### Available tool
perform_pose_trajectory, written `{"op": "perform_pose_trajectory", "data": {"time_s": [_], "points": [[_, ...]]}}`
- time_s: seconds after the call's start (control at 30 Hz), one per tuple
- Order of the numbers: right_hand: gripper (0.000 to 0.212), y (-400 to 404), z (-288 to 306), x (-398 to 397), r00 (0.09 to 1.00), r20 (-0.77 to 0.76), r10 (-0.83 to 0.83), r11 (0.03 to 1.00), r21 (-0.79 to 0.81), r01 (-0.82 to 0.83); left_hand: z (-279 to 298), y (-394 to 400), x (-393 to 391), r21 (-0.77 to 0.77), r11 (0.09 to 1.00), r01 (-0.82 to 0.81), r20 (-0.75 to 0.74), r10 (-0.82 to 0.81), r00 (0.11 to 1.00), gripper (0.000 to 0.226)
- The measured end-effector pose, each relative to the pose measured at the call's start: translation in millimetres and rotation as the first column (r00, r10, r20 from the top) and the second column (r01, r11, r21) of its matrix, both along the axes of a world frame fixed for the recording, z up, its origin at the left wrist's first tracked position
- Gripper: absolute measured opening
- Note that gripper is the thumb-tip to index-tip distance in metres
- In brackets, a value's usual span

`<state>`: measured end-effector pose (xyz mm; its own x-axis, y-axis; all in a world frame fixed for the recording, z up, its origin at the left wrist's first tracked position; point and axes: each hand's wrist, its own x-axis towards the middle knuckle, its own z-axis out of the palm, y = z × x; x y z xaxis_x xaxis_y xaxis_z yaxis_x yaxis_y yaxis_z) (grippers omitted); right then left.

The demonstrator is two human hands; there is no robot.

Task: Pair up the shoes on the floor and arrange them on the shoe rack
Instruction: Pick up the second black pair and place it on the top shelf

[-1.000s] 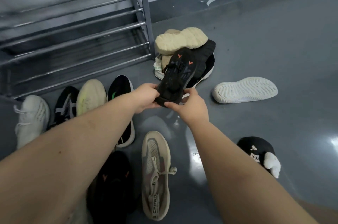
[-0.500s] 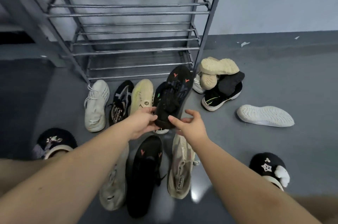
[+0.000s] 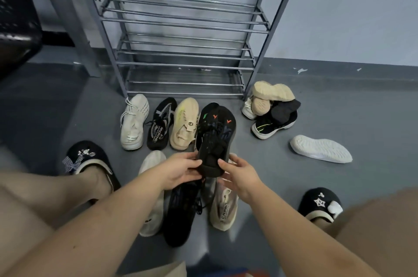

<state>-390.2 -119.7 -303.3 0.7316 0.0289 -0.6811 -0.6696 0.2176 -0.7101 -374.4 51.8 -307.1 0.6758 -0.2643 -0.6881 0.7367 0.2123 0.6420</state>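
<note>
I hold a black sneaker with orange marks [image 3: 216,136] by its heel, toe pointing away, above the floor. My left hand [image 3: 181,170] grips the heel's left side and my right hand [image 3: 239,175] grips its right side. Below it lies a matching black sneaker [image 3: 183,213], between a white shoe [image 3: 151,197] and a beige shoe [image 3: 224,206]. A row in front of the rack holds a white sneaker [image 3: 133,121], a black-and-white one [image 3: 160,123] and a beige one [image 3: 184,123]. The grey metal shoe rack [image 3: 185,28] stands bare against the wall.
A pile of beige and black shoes [image 3: 271,109] lies right of the rack. A white shoe [image 3: 321,149] lies sole up further right. My feet wear black slippers at left [image 3: 88,159] and right [image 3: 321,204]. A dark mesh chair [image 3: 15,16] is at far left.
The view tilted up, showing more of the rack. Both hands carried the black sneaker from the pile at right to above the middle shoes, and the right hand closed on its heel.
</note>
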Motion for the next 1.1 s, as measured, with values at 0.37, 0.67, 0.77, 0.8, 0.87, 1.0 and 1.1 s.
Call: {"op": "perform_pose_trajectory", "data": {"time_s": [0.37,0.67,0.77,0.8,0.87,1.0,1.1], "points": [[0.053,-0.9,-13.9,-20.4,0.965,-0.154,0.214,0.971,-0.077,-0.228,-11.8,9.1,-22.1,0.092,0.969,0.229,-0.060,-0.224,0.973,0.025],[0.017,0.7,-52.1,-22.4,0.968,-0.236,0.089,0.989,-0.093,-0.113,-44.2,9.2,-30.2,0.157,0.893,0.422,-0.154,-0.400,0.904,0.037],[0.036,-3.0,-66.7,-24.0,0.949,-0.306,0.080,0.988,-0.103,-0.117,-60.5,26.1,-24.4,0.393,0.822,0.413,-0.184,-0.370,0.911,0.047],[0.042,-5.8,-71.6,-25.3,0.943,-0.322,0.084,0.983,-0.130,-0.133,-66.2,31.6,-22.2,0.456,0.795,0.399,-0.193,-0.350,0.917,0.046],[0.046,-10.8,-82.4,-29.1,0.929,-0.353,0.115,0.951,-0.231,-0.205,-77.7,37.9,-22.1,0.486,0.795,0.364,-0.209,-0.299,0.931,0.039],[0.050,-11.1,-104.1,-47.6,0.875,-0.452,0.173,0.865,-0.355,-0.354,-101.1,33.4,-40.4,0.573,0.657,0.490,-0.296,-0.392,0.871,0.037],[0.048,-9.1,-113.9,-60.4,0.884,-0.441,0.155,0.908,-0.289,-0.304,-114.0,31.2,-52.5,0.661,0.540,0.521,-0.316,-0.430,0.846,0.037]]}}
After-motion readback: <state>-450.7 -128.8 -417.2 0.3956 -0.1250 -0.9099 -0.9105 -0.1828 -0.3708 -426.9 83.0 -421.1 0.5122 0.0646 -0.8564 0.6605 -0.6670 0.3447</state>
